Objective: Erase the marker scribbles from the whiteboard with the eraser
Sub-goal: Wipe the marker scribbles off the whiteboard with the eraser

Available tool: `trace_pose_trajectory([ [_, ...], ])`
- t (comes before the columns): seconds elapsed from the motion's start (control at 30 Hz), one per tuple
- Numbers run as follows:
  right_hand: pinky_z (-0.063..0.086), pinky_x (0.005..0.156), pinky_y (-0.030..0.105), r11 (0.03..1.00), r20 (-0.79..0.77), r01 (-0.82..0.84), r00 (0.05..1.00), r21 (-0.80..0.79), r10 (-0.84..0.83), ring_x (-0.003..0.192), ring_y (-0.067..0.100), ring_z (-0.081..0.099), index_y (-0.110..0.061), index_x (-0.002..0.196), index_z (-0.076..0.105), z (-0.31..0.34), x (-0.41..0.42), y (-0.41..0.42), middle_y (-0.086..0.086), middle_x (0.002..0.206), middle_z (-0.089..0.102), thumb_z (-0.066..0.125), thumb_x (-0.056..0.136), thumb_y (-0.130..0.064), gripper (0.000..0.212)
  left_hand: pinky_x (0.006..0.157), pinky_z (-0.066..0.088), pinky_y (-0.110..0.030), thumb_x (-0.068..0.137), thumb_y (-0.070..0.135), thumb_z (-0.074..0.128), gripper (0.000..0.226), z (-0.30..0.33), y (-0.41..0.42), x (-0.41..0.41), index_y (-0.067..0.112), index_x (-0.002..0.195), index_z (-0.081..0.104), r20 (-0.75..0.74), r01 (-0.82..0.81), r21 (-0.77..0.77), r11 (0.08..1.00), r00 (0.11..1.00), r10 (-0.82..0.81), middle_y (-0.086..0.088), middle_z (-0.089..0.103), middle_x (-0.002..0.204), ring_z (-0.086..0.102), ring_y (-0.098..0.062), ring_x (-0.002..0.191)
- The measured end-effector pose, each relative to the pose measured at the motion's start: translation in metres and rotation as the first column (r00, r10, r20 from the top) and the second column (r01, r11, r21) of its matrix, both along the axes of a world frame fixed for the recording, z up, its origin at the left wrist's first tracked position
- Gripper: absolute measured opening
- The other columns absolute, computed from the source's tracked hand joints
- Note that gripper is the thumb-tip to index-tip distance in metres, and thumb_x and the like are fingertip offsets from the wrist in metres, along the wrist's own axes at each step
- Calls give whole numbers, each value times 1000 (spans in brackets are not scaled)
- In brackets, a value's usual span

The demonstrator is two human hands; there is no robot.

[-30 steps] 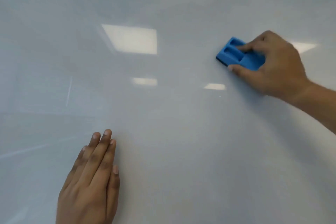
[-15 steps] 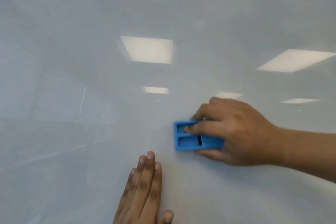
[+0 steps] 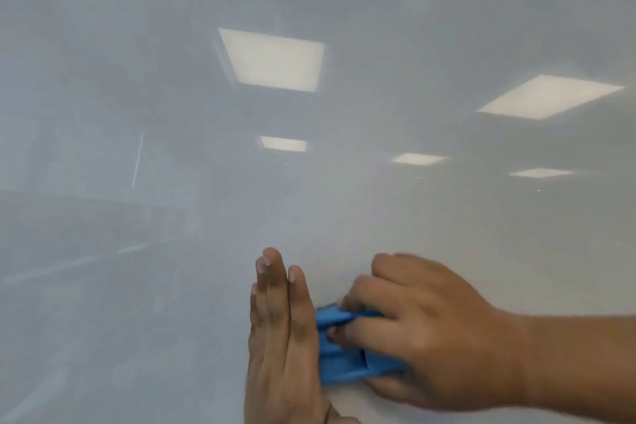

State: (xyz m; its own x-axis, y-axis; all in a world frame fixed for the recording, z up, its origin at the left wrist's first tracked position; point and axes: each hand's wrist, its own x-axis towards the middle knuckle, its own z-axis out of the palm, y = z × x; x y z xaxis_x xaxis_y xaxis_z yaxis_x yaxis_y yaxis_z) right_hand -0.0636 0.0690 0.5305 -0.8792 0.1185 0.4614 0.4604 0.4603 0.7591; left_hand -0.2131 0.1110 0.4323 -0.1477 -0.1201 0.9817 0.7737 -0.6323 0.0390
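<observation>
The whiteboard (image 3: 172, 113) fills the whole head view, glossy and pale grey, with no marker scribbles visible on it. My right hand (image 3: 423, 330) grips the blue eraser (image 3: 339, 360) low in the frame and presses it against the board; the hand is motion-blurred. My left hand (image 3: 282, 337) lies flat on the board with its fingers straight and together, its edge overlapping the eraser's left end. My fingers cover the eraser's right part.
Reflections of ceiling light panels (image 3: 275, 60) shine on the board's upper middle and right. A faint pale vertical streak (image 3: 137, 162) shows at the left. No board edge or tray is in view.
My right hand has swept the eraser from the upper right down and left until it meets my left hand. The view has shifted, so both hands sit lower and more central.
</observation>
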Motion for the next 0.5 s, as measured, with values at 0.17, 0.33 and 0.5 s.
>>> trace_pose_trajectory([
  [0.17, 45, 55, 32, 997, 173, 1, 985, 71, -14, 64, 21, 50, -28, 100, 71, -5, 34, 0, -3, 89, 67, 53, 99, -34, 19, 123, 24, -37, 104, 51, 6, 70, 3, 6, -6, 1, 148, 29, -131, 80, -49, 996, 988, -86, -17, 21, 164, 22, -26, 152],
  [0.33, 51, 75, 41, 941, -442, 128, 896, 314, 26, 88, 34, 60, -15, 111, 70, 122, 76, 1, 13, 105, 61, 66, 81, -52, 48, 121, 28, -40, 101, 24, 36, 50, 6, 12, 1, 7, 146, 45, -215, -121, -45, 992, 971, 108, -10, 37, 157, 33, -24, 148],
  [0.5, 42, 78, 33, 960, -697, 169, 716, 225, 37, 91, 28, 55, -12, 108, 68, 92, 102, 8, 15, 104, 57, 74, 77, -48, 48, 125, 20, -42, 102, 21, 38, 52, 2, 18, 5, 4, 151, 37, -261, -286, -99, 953, 932, 252, -11, 29, 162, 24, -25, 152],
])
